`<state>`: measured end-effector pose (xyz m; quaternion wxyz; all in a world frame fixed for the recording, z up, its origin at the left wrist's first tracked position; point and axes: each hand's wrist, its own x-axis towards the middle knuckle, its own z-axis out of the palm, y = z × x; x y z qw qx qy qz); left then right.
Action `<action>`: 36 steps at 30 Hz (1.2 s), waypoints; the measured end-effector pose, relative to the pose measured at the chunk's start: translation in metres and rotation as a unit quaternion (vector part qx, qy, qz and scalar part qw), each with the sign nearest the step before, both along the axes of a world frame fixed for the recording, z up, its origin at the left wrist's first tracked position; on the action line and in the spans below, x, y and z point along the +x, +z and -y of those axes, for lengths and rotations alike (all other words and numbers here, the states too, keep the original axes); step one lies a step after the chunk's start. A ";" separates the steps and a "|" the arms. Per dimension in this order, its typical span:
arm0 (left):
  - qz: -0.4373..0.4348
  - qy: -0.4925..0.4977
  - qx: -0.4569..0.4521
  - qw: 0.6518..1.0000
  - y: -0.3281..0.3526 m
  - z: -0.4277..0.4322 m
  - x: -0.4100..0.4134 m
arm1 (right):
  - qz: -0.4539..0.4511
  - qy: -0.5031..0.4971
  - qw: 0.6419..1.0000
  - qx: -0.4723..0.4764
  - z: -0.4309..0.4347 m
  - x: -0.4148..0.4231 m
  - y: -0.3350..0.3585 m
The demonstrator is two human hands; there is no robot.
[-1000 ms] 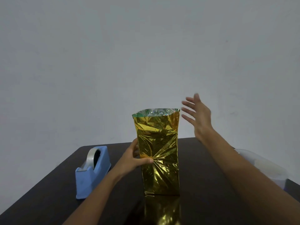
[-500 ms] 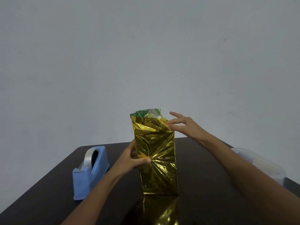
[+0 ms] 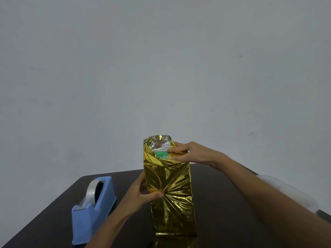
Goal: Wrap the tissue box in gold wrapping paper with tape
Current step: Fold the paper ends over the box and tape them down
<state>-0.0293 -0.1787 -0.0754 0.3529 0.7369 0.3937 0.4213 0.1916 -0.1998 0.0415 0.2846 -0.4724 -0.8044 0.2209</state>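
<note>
A plain pale grey wall [image 3: 161,68] fills the upper two thirds of the head view. Below it lies a dark brown, glossy surface [image 3: 223,203]. At its centre a tall tissue box [image 3: 162,155] stands on end, sleeved in crinkled, mirror-bright gold wrapping paper [image 3: 172,197] whose reflection shows on the surface just in front.

The person's bare forearms reach in from the lower edge. The left hand [image 3: 141,194] steadies the package at mid-height. Its grip is clamped on the tissue box, with the thumb across the front face and the fingers round the left side. The right hand [image 3: 193,153] is at the top right corner. Its grip is spread, the fingers lying nearly straight over a flap of gold wrapping paper and pressing it inward over the upper end, with the thumb along the front edge.

A light blue plastic tape dispenser [image 3: 93,210] sits on the surface to the left, apart from the package. A whitish translucent plastic container [image 3: 290,192] lies at the right edge, partly hidden by the right forearm. A roll of clear tape [image 3: 90,192] is seated in the dispenser.

At the top of the package the sleeve is open. Its silver inner side shows at the back, and a green patch of the tissue box with white lettering is bare between the folds.
</note>
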 end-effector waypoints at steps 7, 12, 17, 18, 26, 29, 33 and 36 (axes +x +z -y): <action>0.011 -0.014 -0.067 0.998 0.012 0.016 -0.002 | -0.011 -0.005 1.000 -0.005 0.005 0.001 0.001; 0.124 -0.057 -0.300 0.944 0.072 0.023 -0.012 | -0.013 -0.003 1.000 0.013 0.010 -0.004 -0.001; -0.069 0.004 -0.268 0.961 0.127 0.037 0.018 | -0.007 -0.016 1.000 0.013 0.017 -0.008 0.001; -0.088 0.010 -0.264 0.960 0.128 0.038 0.022 | -0.010 -0.018 1.000 0.012 0.018 -0.007 -0.001; -0.119 0.015 -0.224 0.967 0.124 0.037 0.028 | -0.078 0.032 0.996 0.009 0.026 -0.003 -0.013; -0.106 0.017 -0.229 0.968 0.120 0.036 0.028 | -0.260 -0.030 0.960 0.102 0.029 0.000 -0.017; -0.095 0.016 -0.229 0.969 0.119 0.036 0.029 | -0.238 -0.068 0.956 0.156 0.030 0.003 -0.011; -0.097 0.007 -0.225 0.969 0.119 0.038 0.029 | -0.058 -0.072 0.990 0.107 0.024 0.000 -0.009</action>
